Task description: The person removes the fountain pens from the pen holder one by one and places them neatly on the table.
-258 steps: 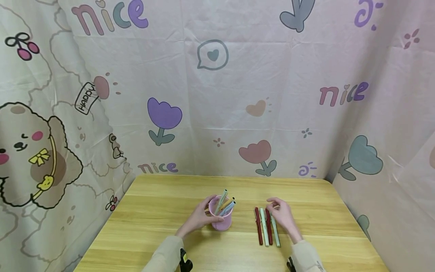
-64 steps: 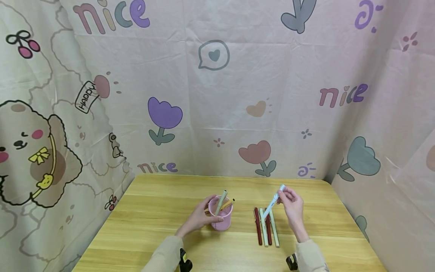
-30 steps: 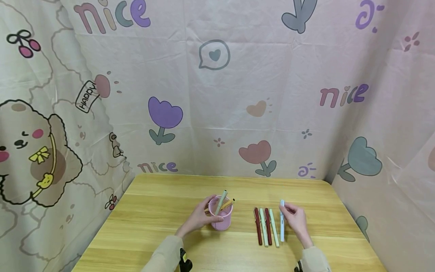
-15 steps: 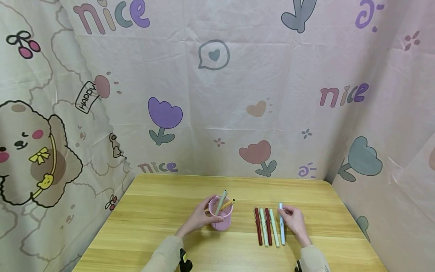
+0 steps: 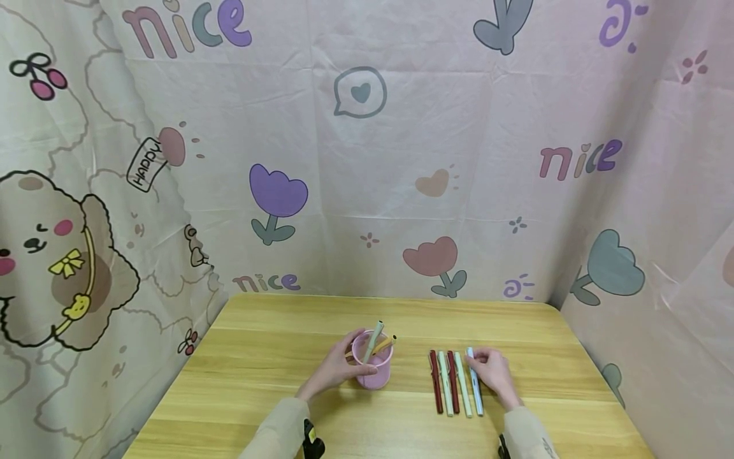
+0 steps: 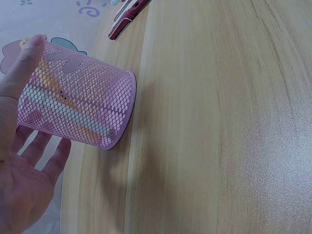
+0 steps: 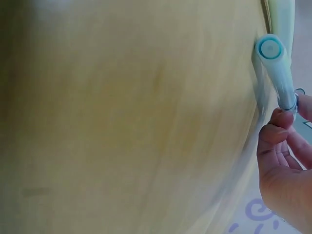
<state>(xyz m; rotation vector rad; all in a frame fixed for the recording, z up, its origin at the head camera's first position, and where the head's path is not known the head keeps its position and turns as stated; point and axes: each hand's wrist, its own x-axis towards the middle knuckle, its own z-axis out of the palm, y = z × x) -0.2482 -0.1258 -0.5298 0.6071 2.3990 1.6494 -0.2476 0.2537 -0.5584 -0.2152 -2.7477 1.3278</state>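
Note:
My left hand [image 5: 335, 366] grips a pink mesh pen cup [image 5: 375, 380], thumb on the near side and fingers round the far side. A light green pen [image 5: 373, 341] and a yellow pen [image 5: 383, 345] lean in the cup; their barrels show through the mesh in the left wrist view. My right hand [image 5: 494, 373] pinches a light blue pen [image 5: 476, 390] near its far end, at the right of a row of pens. Left of it lie a light green pen [image 5: 463, 386], a dark red pen [image 5: 453, 384], another light green pen [image 5: 445, 384] and another dark red pen [image 5: 436, 382].
The wooden table [image 5: 275, 325] carries the cup and the row, with a gap between them. Behind it hangs a printed curtain [image 5: 367, 172], which also closes in the left and right sides.
The light blue pen, earlier in the cup, was held tilted over the row and now lies at its right end. Lately the right hand has shifted slightly left with it. The left hand stays put.

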